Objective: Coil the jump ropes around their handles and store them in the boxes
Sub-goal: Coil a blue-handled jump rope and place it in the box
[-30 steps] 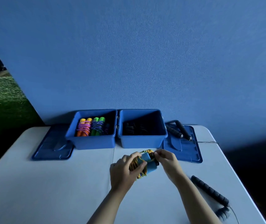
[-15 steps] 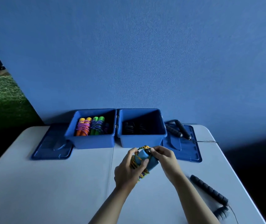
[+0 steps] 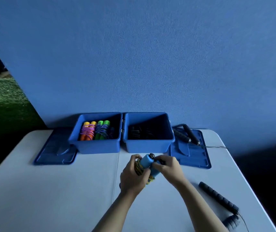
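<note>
Both hands, left hand (image 3: 133, 174) and right hand (image 3: 167, 166), clasp the blue-handled jump rope (image 3: 148, 162) (coiling looks near done); next, tuck the end; stow it in the left box (image 3: 98, 148).

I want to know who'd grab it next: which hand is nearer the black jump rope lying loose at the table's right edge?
Right. The right hand is on the blue-handled rope, on the side toward the black jump rope; the left hand is farther left.

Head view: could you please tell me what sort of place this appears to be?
Probably a staged sorting or sports-kit station rather than a home: a white folding table set against a plain blue partition wall, green artificial turf beyond its left edge, and two open blue storage boxes holding coiled jump ropes.
</note>
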### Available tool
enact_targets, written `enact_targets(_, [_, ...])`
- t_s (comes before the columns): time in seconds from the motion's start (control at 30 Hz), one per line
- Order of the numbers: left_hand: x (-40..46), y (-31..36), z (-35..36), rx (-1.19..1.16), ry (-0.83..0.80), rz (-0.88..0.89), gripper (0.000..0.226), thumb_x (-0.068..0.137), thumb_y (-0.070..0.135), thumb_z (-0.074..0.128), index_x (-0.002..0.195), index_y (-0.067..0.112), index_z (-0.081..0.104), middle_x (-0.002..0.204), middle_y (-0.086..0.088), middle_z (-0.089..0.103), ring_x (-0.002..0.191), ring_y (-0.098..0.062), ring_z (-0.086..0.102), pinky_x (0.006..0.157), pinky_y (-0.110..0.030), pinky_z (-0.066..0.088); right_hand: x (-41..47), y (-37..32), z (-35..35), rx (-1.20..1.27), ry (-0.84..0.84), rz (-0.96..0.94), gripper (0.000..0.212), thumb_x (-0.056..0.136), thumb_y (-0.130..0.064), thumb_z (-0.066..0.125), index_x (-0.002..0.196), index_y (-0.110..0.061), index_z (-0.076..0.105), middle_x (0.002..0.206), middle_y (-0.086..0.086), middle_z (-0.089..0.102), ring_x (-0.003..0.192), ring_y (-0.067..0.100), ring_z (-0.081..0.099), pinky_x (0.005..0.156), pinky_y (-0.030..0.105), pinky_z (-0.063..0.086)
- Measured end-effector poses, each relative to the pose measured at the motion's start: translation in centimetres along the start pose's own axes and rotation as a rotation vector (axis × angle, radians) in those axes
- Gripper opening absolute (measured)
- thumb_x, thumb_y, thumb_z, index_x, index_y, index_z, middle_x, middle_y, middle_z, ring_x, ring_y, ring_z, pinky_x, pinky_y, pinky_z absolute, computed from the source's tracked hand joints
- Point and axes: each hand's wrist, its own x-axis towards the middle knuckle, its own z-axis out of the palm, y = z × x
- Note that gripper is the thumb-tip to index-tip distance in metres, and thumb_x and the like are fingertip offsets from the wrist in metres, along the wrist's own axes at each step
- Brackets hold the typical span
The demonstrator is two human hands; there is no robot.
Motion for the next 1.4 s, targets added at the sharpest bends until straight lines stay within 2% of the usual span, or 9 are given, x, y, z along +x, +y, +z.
enact_targets(0.17, [0.1,0.3,0.1,0.014,-0.014,0.024,0.038,0.059,0.052,0.040,0.092,0.034,0.046,0.079,0.011,0.064,0.074,-0.011,0.060,0.070,-0.039,0.052,0.3,-0.3,0.0,-0.095,-0.135,0.019,0.012,0.076,-0.016,0.068,0.068,-0.009,0.063,0.060,-0.003,0.049,0.057,0.010,0.040,0.050,0.020,0.031])
enact_targets(0.27, [0.7,0.8,0.2,0.026,-0.046,-0.016,0.037,0.064,0.054,0.040,0.097,0.038,0.045,0.086,0.011,0.065,0.081,-0.014,0.062,0.074,-0.038,0.052,0.5,-0.7,-0.1,-0.106,-0.100,0.014,0.009,0.082,-0.016,0.066,0.091,-0.016,0.066,0.083,-0.003,0.056,0.075,0.010,0.052,0.057,0.010,0.037])
enact_targets(0.37, [1.8,1.5,0.2,-0.046,-0.049,-0.084,0.035,0.070,0.063,0.037,0.099,0.043,0.042,0.090,0.006,0.066,0.083,-0.016,0.063,0.076,-0.040,0.052,0.0,-0.1,0.4,0.188,-0.025,0.045,0.043,0.083,-0.009,0.065,0.119,-0.029,0.052,0.113,0.008,0.059,0.081,0.012,0.058,0.071,0.015,0.048])
enact_targets(0.47, [2.1,1.9,0.2,-0.212,-0.072,-0.206,0.031,0.074,0.061,0.039,0.099,0.043,0.044,0.091,0.002,0.067,0.083,-0.018,0.064,0.079,-0.040,0.052,-0.5,0.1,0.4,0.353,-0.133,0.130,0.072,0.084,-0.007,0.067,0.137,-0.040,0.031,0.126,-0.010,0.048,0.085,0.011,0.062,0.080,0.033,0.054])
enact_targets(0.63, [1.7,1.9,0.0,-0.308,-0.145,-0.294,0.034,0.092,0.063,0.040,0.123,0.051,0.041,0.108,0.008,0.061,0.091,-0.014,0.058,0.071,-0.029,0.042,-0.7,1.0,1.3,0.185,-0.264,0.090,0.126,0.059,-0.014,0.086,0.140,-0.052,-0.002,0.130,0.005,0.050,0.083,0.013,0.065,0.073,0.029,0.055])
enact_targets(0.83, [2.0,0.7,-0.7,-0.347,-0.108,-0.334,0.043,0.097,0.055,0.039,0.139,0.044,0.037,0.127,0.003,0.058,0.108,-0.019,0.058,0.094,-0.038,0.047,-0.6,0.9,2.1,0.154,-0.317,0.006,0.117,0.069,0.007,0.075,0.142,-0.051,0.005,0.103,-0.017,0.059,0.078,0.011,0.064,0.078,0.037,0.057])
enact_targets(1.03, [2.0,-0.8,-1.9,-0.473,-0.103,-0.351,0.031,0.099,0.048,0.040,0.129,0.043,0.045,0.115,0.009,0.064,0.098,-0.007,0.064,0.092,-0.036,0.051,-0.6,-0.5,3.6,0.020,-0.355,-0.063,0.117,0.067,-0.004,0.074,0.141,-0.051,-0.004,0.134,-0.006,0.046,0.085,0.014,0.063,0.075,0.027,0.057])
enact_targets(1.17, [2.5,-1.4,-3.1,-0.517,-0.039,-0.335,0.042,0.087,0.061,0.043,0.126,0.046,0.047,0.120,0.007,0.064,0.104,-0.013,0.063,0.095,-0.042,0.050,0.1,-0.9,5.0,0.047,-0.381,-0.053,0.113,0.070,-0.012,0.074,0.141,-0.052,-0.006,0.120,-0.037,0.045,0.106,0.018,0.061,0.092,0.037,0.053])
enact_targets(1.4, [6.5,-2.3,-5.8,-0.474,-0.107,-0.312,0.042,0.077,0.072,0.039,0.116,0.057,0.043,0.116,0.010,0.065,0.104,-0.018,0.064,0.095,-0.047,0.049,2.8,-3.1,7.6,0.086,-0.370,-0.005,0.111,0.075,-0.007,0.075,0.140,-0.051,-0.004,0.105,-0.014,0.057,0.086,0.034,0.065,0.086,0.042,0.055])
